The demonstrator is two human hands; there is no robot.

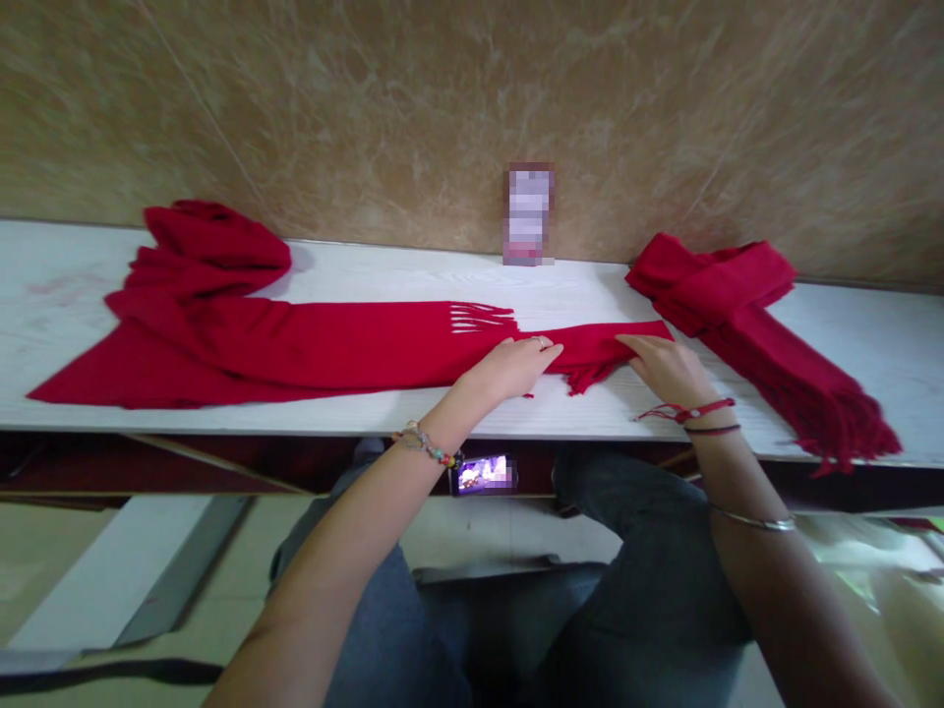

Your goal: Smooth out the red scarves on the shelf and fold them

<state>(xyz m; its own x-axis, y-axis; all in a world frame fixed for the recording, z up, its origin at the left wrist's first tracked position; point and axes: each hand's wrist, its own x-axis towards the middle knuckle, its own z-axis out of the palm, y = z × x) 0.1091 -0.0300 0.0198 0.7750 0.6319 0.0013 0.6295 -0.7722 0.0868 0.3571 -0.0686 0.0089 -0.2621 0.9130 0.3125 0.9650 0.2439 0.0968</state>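
Observation:
A long red scarf [339, 339] lies stretched along the narrow white table, bunched in loose folds at its left end, its fringe spread near the middle. Just right of that fringe is a narrower red strip of cloth [590, 339] with a short fringe hanging at its lower edge; whether it belongs to the same scarf I cannot tell. My left hand [516, 366] has its fingers closed on the strip's left part, beside the fringe. At the strip's right end, my right hand [668, 369] pinches the cloth between thumb and fingers. The fingertips are partly hidden.
A second red scarf [737, 305] lies folded over itself at the right, its fringe over the table's front edge. A blurred-out phone-like object [528, 216] leans on the marbled wall. A lit phone [483, 475] rests below the white table [369, 413], above my knees.

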